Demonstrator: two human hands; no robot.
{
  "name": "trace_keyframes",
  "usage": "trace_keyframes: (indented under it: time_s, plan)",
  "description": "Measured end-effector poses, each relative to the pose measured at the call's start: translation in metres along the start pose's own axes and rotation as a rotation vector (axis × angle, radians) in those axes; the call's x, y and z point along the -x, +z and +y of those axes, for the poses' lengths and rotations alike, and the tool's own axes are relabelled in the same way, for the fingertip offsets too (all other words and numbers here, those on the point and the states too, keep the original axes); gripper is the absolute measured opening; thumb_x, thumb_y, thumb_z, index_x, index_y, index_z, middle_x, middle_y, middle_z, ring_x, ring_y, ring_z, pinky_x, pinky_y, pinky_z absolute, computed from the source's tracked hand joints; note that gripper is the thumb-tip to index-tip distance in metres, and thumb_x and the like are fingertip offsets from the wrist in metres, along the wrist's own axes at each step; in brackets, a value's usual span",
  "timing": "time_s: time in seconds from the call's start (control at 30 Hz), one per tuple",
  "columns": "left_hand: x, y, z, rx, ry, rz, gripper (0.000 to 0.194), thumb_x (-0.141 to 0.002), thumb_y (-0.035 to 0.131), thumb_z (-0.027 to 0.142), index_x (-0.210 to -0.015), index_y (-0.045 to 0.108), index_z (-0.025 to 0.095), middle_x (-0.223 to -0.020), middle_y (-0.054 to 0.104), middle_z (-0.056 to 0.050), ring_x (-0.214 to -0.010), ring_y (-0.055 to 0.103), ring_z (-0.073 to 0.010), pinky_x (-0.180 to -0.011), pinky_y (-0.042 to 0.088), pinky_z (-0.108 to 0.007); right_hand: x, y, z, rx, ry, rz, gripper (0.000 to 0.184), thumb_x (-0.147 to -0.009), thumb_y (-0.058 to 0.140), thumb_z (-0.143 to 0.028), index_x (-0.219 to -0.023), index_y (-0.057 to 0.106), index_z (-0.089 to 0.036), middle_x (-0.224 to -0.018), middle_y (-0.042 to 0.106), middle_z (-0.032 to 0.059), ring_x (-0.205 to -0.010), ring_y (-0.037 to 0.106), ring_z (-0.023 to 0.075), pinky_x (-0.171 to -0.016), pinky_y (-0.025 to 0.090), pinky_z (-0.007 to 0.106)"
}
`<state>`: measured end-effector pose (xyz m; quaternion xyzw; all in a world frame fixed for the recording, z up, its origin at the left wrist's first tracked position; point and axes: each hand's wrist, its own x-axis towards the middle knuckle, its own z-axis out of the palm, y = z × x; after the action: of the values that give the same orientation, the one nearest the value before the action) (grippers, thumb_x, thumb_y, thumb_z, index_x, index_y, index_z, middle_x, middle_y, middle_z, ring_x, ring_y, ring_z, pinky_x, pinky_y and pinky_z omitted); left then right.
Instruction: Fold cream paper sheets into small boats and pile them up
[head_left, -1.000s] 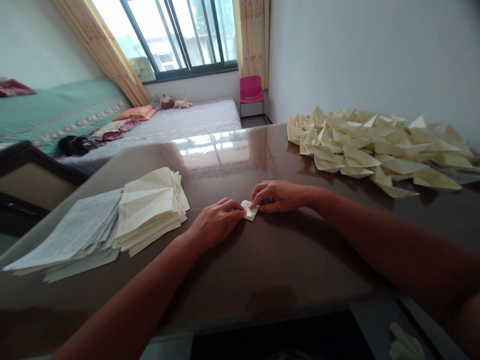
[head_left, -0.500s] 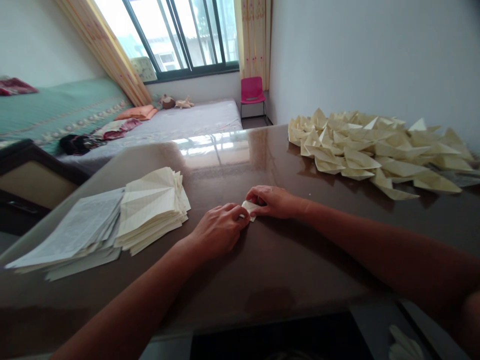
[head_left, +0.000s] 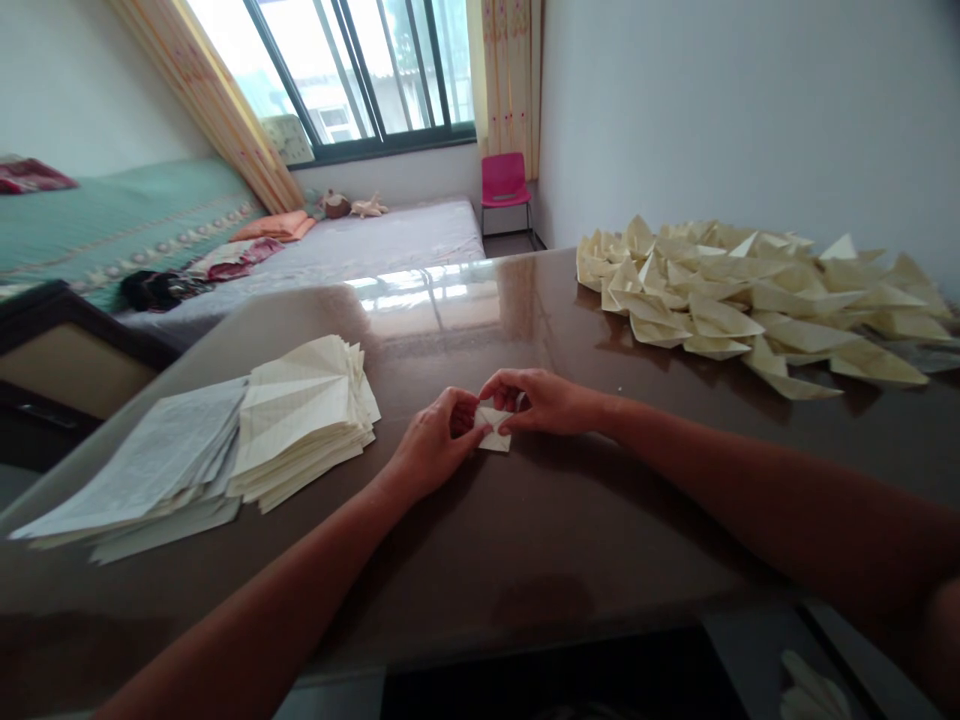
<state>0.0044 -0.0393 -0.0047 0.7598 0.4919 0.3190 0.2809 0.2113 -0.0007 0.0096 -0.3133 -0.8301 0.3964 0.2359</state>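
A small folded paper (head_left: 493, 440), cream-white with crease lines on its face, is held low over the middle of the brown table (head_left: 570, 520). My left hand (head_left: 439, 437) grips its left side, thumb on the front and fingers curled behind. From the right, my right hand (head_left: 544, 402) pinches the paper's other side between thumb and fingers. The paper's far edge is partly hidden by the fingers. I cannot tell whether it touches the tabletop.
Left of my hands lies a stack of cream lined paper (head_left: 300, 420), overlapping printed sheets (head_left: 150, 460). Many folded paper pieces (head_left: 720, 290) are heaped at the right by the wall. Beyond the table are a bed (head_left: 390, 235) and a pink chair (head_left: 504, 180).
My left hand has turned, its thumb now showing on the paper's front. More of the folded paper's face is visible. My right hand has shifted slightly left.
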Motion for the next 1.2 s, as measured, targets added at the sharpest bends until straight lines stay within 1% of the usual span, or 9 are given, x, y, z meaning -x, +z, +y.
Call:
trace_keyframes:
  time_s: [0.13,0.27,0.4,0.47,0.6,0.77,0.83,1.0,1.2]
  plan:
    - [0.002,-0.003,0.006,-0.007,0.022,0.04,0.025,-0.076,0.067,0.033,-0.092,0.056,0.018,-0.077,0.064,0.0,-0.067,0.062,-0.013,-0.064,0.053,-0.026,0.002,0.001,-0.005,0.045,-0.006,0.066,0.04,-0.072,0.072,-0.03,-0.108,0.061,-0.016,-0.087,0.06,0.0013,-0.074,0.055,0.0111,-0.066,0.044,0.023]
    - [0.006,-0.006,0.014,-0.065,0.082,0.141,0.023,-0.077,0.068,0.033,-0.092,0.056,0.02,-0.077,0.065,0.002,-0.068,0.064,-0.0122,-0.065,0.052,-0.024,0.005,0.002,-0.01,0.181,-0.026,0.038,0.022,-0.081,0.063,-0.037,-0.085,0.066,-0.016,-0.071,0.06,-0.0015,-0.063,0.049,0.0094,-0.059,0.037,0.021]
    - [0.006,-0.009,0.019,-0.114,0.111,0.206,0.019,-0.078,0.067,0.034,-0.09,0.062,0.021,-0.079,0.067,0.002,-0.068,0.064,-0.0119,-0.067,0.052,-0.024,0.005,0.003,-0.013,0.331,-0.116,0.14,0.024,-0.086,0.058,-0.036,-0.074,0.062,-0.016,-0.069,0.057,-0.0007,-0.065,0.048,0.0107,-0.062,0.034,0.022]
    - [0.005,-0.009,0.018,-0.119,0.138,0.209,0.016,-0.081,0.065,0.035,-0.089,0.066,0.022,-0.081,0.069,0.001,-0.07,0.064,-0.0127,-0.068,0.053,-0.025,0.004,0.003,-0.011,0.38,-0.132,0.191,0.023,-0.087,0.057,-0.035,-0.074,0.062,-0.016,-0.071,0.057,0.0003,-0.068,0.049,0.0117,-0.064,0.034,0.023]
    - [0.002,-0.01,0.012,-0.125,0.211,0.159,0.016,-0.085,0.059,0.034,-0.088,0.07,0.022,-0.085,0.069,-0.002,-0.077,0.064,-0.0143,-0.071,0.052,-0.025,0.003,0.003,-0.005,0.373,-0.082,0.176,0.02,-0.083,0.062,-0.035,-0.075,0.065,-0.017,-0.071,0.06,0.0004,-0.068,0.051,0.0123,-0.065,0.035,0.023]
    - [0.002,-0.009,0.009,-0.186,0.24,0.168,0.016,-0.086,0.057,0.033,-0.092,0.068,0.022,-0.089,0.067,-0.002,-0.076,0.063,-0.0127,-0.07,0.052,-0.023,0.006,0.003,-0.007,0.394,-0.148,0.228,0.019,-0.083,0.064,-0.037,-0.092,0.069,-0.021,-0.087,0.065,0.0033,-0.083,0.055,0.0157,-0.073,0.039,0.025]
    - [0.003,-0.008,0.009,-0.235,0.245,0.17,0.015,-0.086,0.057,0.033,-0.092,0.067,0.022,-0.089,0.066,-0.002,-0.077,0.062,-0.0128,-0.069,0.052,-0.022,0.007,0.004,-0.01,0.41,-0.157,0.238,0.021,-0.085,0.06,-0.039,-0.094,0.07,-0.022,-0.089,0.066,0.0039,-0.085,0.056,0.0158,-0.075,0.039,0.026]
    - [0.004,-0.007,0.01,-0.269,0.185,0.152,0.015,-0.086,0.056,0.034,-0.089,0.066,0.023,-0.086,0.065,-0.001,-0.075,0.061,-0.0121,-0.062,0.05,-0.02,0.007,0.005,-0.009,0.365,-0.136,0.236,0.022,-0.087,0.058,-0.039,-0.088,0.071,-0.021,-0.086,0.066,0.0034,-0.076,0.057,0.0138,-0.071,0.04,0.025]
    - [0.001,-0.009,0.008,-0.158,0.146,0.149,0.019,-0.087,0.056,0.035,-0.091,0.069,0.023,-0.087,0.067,0.0,-0.074,0.063,-0.0118,-0.067,0.052,-0.021,0.003,0.005,0.002,0.224,-0.134,0.27,0.022,-0.085,0.06,-0.037,-0.084,0.072,-0.019,-0.084,0.068,0.003,-0.072,0.059,0.0126,-0.069,0.041,0.024]
